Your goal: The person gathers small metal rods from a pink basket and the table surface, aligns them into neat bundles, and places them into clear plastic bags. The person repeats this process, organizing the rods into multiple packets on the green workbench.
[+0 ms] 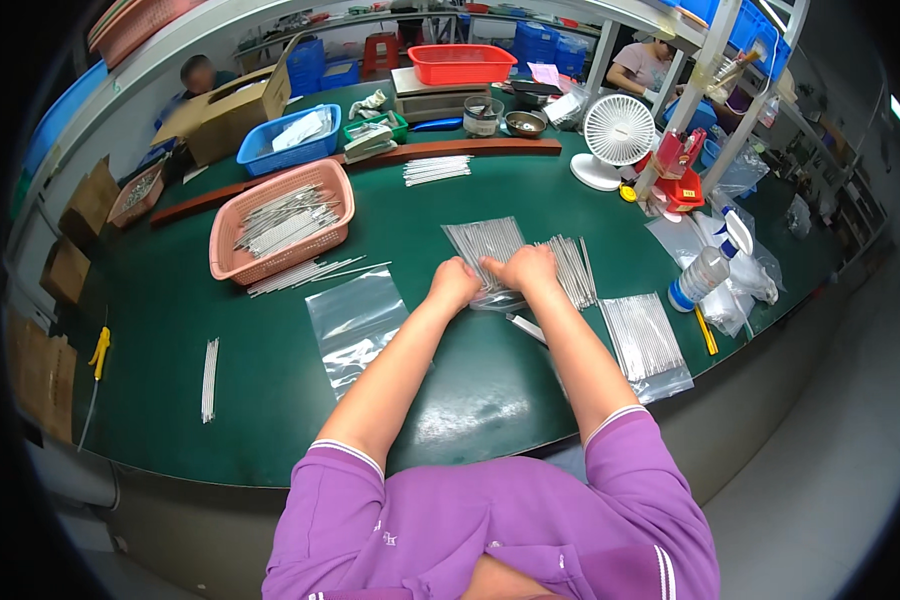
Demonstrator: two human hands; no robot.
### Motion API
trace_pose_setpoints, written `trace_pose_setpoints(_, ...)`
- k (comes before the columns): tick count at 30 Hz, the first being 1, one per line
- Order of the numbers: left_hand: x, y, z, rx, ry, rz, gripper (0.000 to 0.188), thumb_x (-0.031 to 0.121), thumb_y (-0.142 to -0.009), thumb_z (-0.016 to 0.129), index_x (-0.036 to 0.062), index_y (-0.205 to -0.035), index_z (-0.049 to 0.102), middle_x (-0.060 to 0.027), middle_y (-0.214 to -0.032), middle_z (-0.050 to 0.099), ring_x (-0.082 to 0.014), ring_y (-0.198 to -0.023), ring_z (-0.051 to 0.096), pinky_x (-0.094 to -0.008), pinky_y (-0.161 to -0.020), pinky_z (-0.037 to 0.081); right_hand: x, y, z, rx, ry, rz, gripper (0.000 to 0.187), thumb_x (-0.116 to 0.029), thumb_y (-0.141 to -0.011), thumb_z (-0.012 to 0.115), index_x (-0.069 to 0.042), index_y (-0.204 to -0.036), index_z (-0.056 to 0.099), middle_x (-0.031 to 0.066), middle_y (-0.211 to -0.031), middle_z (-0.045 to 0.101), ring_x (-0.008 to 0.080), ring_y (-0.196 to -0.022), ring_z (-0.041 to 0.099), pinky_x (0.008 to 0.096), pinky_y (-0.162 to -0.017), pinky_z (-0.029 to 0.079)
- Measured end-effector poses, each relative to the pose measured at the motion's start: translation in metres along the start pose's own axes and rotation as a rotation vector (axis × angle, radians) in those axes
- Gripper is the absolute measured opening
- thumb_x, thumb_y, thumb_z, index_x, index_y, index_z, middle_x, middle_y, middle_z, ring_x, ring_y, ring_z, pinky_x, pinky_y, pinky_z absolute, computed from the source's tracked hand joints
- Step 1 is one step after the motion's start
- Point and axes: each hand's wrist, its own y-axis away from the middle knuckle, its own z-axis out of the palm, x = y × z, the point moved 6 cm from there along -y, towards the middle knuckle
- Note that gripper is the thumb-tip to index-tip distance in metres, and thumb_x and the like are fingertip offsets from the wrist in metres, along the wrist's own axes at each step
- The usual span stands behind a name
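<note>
A clear plastic bag [487, 243] filled with a row of thin silvery metal rods lies on the green table in front of me. My left hand [456, 284] is closed at the bag's near left corner. Fingers curled, my right hand [527, 271] grips the near right part, its thumb stretched over the bag. The fingertips are partly hidden. Just right of that hand is a loose bundle of rods [574, 272]. Another filled bag of rods [645, 340] rests beside my right forearm. A flat clear bag [355, 325], without rods, lies left of my left forearm.
A pink basket [225, 255] of rods stands at the left, with loose rods [300, 277] before it. Behind are a wooden bar [450, 149], a blue basket [255, 155] and a scale [440, 97]. A white fan [618, 135] and a spray bottle [700, 278] stand at right.
</note>
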Motion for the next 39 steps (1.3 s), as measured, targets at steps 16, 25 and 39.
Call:
trace_pose_setpoints(16,0.028,0.087,-0.014,-0.315,0.232,0.301,0.025,0.013,-0.089,0.061,0.0007,-0.111,0.064,-0.0123,-0.118,0.063,-0.0254,-0.106,0.06,-0.0344,-0.092,0.047,-0.03,-0.017,0.006,-0.164,-0.14,0.043,0.062,-0.035,-0.072,0.078,0.001,-0.118,0.061,0.0167,-0.124,0.063,0.0295,-0.114,0.062,0.0361,-0.096,0.052)
trace_pose_setpoints(25,-0.029,0.213,-0.164,-0.046,-0.673,0.385,0.026,0.017,-0.078,0.073,0.0029,-0.097,0.063,-0.0149,-0.099,0.06,-0.0355,-0.102,0.057,-0.0435,-0.09,0.047,-0.052,-0.004,-0.007,-0.087,0.046,-0.092,0.045,-0.021,-0.077,0.068,0.002,-0.115,0.062,0.0201,-0.115,0.066,0.0303,-0.113,0.062,0.0368,-0.092,0.053)
trace_pose_setpoints(39,-0.058,0.182,-0.134,0.021,-0.383,0.251,0.017,0.012,-0.084,0.062,0.0035,-0.099,0.06,-0.017,-0.1,0.066,-0.037,-0.095,0.063,-0.0468,-0.08,0.051,-0.065,0.13,-0.071,-0.355,-0.754,-0.481,0.051,-0.024,-0.069,0.069,0.006,-0.109,0.056,0.0232,-0.096,0.066,0.0295,-0.089,0.066,0.0388,-0.079,0.051)
